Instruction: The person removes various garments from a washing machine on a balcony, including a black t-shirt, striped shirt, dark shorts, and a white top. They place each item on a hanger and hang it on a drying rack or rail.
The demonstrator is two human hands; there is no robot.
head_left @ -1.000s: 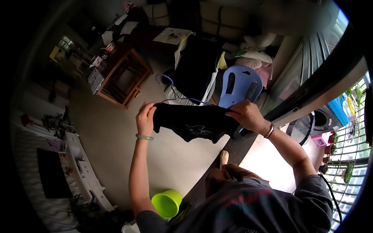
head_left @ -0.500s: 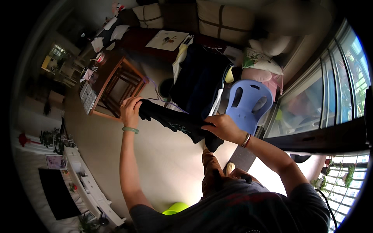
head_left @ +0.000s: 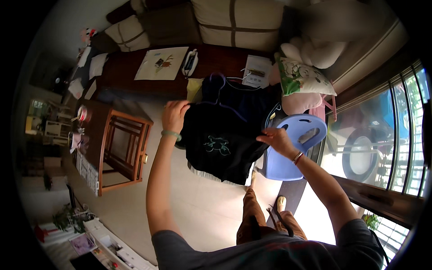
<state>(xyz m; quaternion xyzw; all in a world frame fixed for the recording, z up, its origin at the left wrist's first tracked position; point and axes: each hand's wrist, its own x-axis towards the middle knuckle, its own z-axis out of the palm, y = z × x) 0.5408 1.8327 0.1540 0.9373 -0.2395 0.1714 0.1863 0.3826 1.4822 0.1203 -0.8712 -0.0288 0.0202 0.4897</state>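
Note:
A black garment (head_left: 211,164) with a teal line design on its front hangs spread between my hands. My left hand (head_left: 174,118), with a green bangle at the wrist, is closed on its upper left edge. The fingers of my right hand (head_left: 278,141) pinch the garment's right side. Just beyond lies a dark pile of clothes (head_left: 252,99), with a thin purple hanger (head_left: 218,85) on top. The lower part of the hanger shows against the black cloth. What supports the pile is mostly hidden.
A blue plastic chair (head_left: 281,159) stands close to my right hand. To the left is a wooden table (head_left: 108,153) with a slatted frame. A long sofa (head_left: 121,74) at the back holds a drawing sheet (head_left: 157,67), a pencil case (head_left: 190,62) and cushions (head_left: 216,27). Windows (head_left: 382,144) line the right.
The garment, bunched lengthwise between my hands before, is now opened out with its design facing up. Both hands have shifted right, and the view has turned, showing more of the sofa.

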